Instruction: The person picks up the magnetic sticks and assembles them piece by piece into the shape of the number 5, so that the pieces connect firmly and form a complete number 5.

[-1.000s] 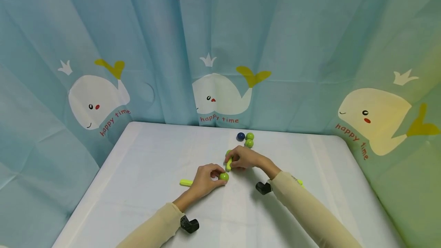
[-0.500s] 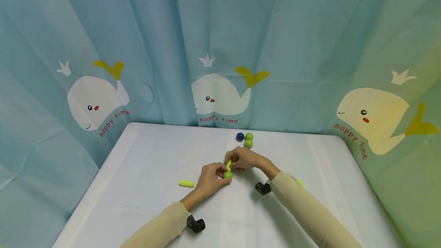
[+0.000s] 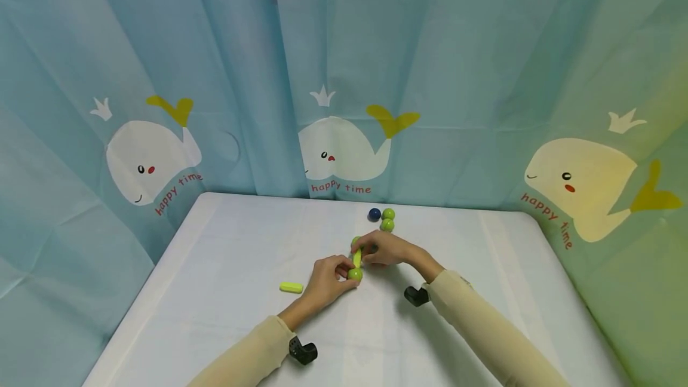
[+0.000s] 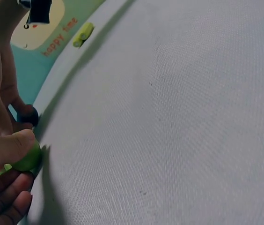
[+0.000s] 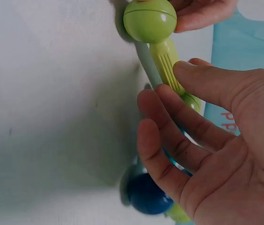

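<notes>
Green rod (image 3: 357, 258) runs 12-to-6!
Left hand (image 3: 323, 282) pinches the green ball (image 3: 355, 275) at 6 o'clock; right hand (image 3: 386, 248) pinches the rod from 3.

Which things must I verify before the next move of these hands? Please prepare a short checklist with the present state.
1. Left hand holds the near green ball: ok.
2. Near green ball meets the end of the yellow-green stick: ok.
3. Stick pushed fully into that ball: cannot tell.
4. Right hand has fingers on either side of the stick: ok.
5. Joint at the far green ball secure: cannot tell, partly hidden by fingers.
6. Loose stick in plain sight: ok.
</notes>
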`<state>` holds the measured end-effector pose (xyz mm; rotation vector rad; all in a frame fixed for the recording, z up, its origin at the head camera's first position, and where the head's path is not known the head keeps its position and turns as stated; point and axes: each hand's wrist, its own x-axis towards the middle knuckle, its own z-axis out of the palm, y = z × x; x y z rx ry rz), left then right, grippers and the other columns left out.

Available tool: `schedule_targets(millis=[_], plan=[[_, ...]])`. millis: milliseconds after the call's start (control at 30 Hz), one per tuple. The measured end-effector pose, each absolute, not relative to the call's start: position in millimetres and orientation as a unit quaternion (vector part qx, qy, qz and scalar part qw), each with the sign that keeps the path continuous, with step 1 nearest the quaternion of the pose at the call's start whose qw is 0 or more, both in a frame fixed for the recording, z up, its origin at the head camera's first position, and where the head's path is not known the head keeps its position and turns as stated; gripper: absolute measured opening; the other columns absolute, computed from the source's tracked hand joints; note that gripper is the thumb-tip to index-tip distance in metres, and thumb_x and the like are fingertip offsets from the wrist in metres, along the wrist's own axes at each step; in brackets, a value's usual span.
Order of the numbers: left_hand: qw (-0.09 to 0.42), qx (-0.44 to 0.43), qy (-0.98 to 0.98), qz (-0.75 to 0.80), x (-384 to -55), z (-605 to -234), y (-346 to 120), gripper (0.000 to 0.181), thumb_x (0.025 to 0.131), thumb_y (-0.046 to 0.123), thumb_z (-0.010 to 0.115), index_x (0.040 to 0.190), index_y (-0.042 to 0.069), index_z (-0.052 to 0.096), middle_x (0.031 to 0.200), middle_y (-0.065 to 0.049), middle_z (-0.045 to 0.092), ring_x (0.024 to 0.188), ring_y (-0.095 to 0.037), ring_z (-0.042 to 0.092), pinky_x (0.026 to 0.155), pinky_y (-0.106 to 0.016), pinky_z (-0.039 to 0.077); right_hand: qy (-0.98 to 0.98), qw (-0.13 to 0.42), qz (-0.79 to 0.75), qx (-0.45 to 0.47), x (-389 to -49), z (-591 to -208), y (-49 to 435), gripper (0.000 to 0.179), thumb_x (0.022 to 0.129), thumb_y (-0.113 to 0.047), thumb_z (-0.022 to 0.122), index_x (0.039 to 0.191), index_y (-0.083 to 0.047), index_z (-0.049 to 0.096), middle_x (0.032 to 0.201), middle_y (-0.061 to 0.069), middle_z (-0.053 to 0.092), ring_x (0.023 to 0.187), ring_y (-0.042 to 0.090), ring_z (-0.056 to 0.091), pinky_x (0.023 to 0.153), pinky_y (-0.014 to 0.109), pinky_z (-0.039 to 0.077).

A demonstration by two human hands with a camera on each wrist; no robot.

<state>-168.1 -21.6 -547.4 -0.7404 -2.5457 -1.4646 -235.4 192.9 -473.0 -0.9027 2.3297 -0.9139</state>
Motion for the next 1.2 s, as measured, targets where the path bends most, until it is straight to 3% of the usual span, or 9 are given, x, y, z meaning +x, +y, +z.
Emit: schedule_targets(millis=[200, 467, 700, 867, 1200], plan=[[0.042, -0.236, -0.842, -0.484, -168, -547, -22, 0.025, 0.08, 0.011, 0.089, 0.1, 0.006, 0.074, 0.091, -0.002, 0.074, 0.077, -0.011, 0.069, 0.067, -0.021, 0.051, 0.864, 0.198, -0.311, -0.343, -226, -462, 212, 0.037, 0.097, -0.002, 0.068, 0.134, -0.001, 0.063, 0.112, 0.018, 0.072, 0.093, 0.022, 0.068, 0.076, 0.028, 0.053], [0.027, -0.238, -0.844, -0.48, -171, -545, -23, 0.025, 0.08, 0.011, 0.089, 0.099, 0.007, 0.073, 0.091, -0.001, 0.073, 0.078, -0.008, 0.068, 0.068, -0.021, 0.052, 0.876, 0.171, -0.299, -0.338, -205, -447, 250, 0.042, 0.094, 0.001, 0.071, 0.135, 0.0, 0.058, 0.114, 0.023, 0.069, 0.096, 0.032, 0.069, 0.082, 0.038, 0.058], [0.021, -0.237, -0.843, -0.482, -170, -546, -25, 0.024, 0.081, 0.011, 0.089, 0.1, 0.008, 0.073, 0.092, -0.001, 0.073, 0.08, -0.008, 0.067, 0.07, -0.027, 0.056, 0.893, 0.158, -0.279, -0.316, -189, -443, 291, 0.042, 0.094, -0.001, 0.072, 0.134, -0.005, 0.06, 0.114, 0.022, 0.069, 0.09, 0.025, 0.07, 0.08, 0.037, 0.058], [0.022, -0.243, -0.842, -0.482, -170, -546, -25, 0.024, 0.081, 0.01, 0.088, 0.1, 0.007, 0.073, 0.092, -0.002, 0.073, 0.08, -0.01, 0.068, 0.07, -0.028, 0.056, 0.893, 0.148, -0.282, -0.317, -179, -442, 317, 0.038, 0.093, -0.002, 0.073, 0.13, -0.006, 0.062, 0.112, 0.02, 0.069, 0.092, 0.027, 0.07, 0.082, 0.046, 0.058], [0.016, -0.244, -0.843, -0.479, -171, -544, -23, 0.024, 0.082, 0.012, 0.088, 0.1, 0.009, 0.073, 0.092, 0.0, 0.073, 0.081, -0.009, 0.068, 0.07, -0.022, 0.053, 0.89, 0.198, -0.283, -0.297, -172, -447, 353, 0.032, 0.092, 0.001, 0.071, 0.124, 0.0, 0.065, 0.111, 0.02, 0.069, 0.095, 0.036, 0.068, 0.082, 0.046, 0.057]])
